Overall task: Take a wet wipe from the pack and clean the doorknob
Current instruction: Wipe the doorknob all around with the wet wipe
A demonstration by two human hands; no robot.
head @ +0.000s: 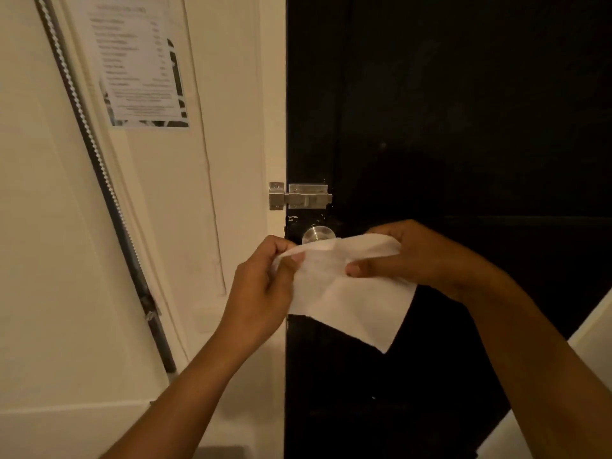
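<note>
Cream wall (49, 193) to the left and a black door (463, 127) to the right form the setting, with a printed notice (142, 61) high on the wall and a metal slide bolt (299, 196) at the door's edge.

Both hands hold a white wet wipe (351, 299) spread between them. The left hand (261, 286) pinches its upper left corner between thumb and fingers; the right hand (414, 253) grips the upper right edge, thumb laid on the near face. Below both grips the sheet hangs loose to a point.

Just above and behind the stretched top edge, between the two grips, sits the round steel doorknob (318, 234), partly covered.

Judgement: the wipe is out (no pack in view) and is being opened; wiping appears not yet begun. The next move calls for gathering the sheet into one hand and wrapping it round the knob.
</note>
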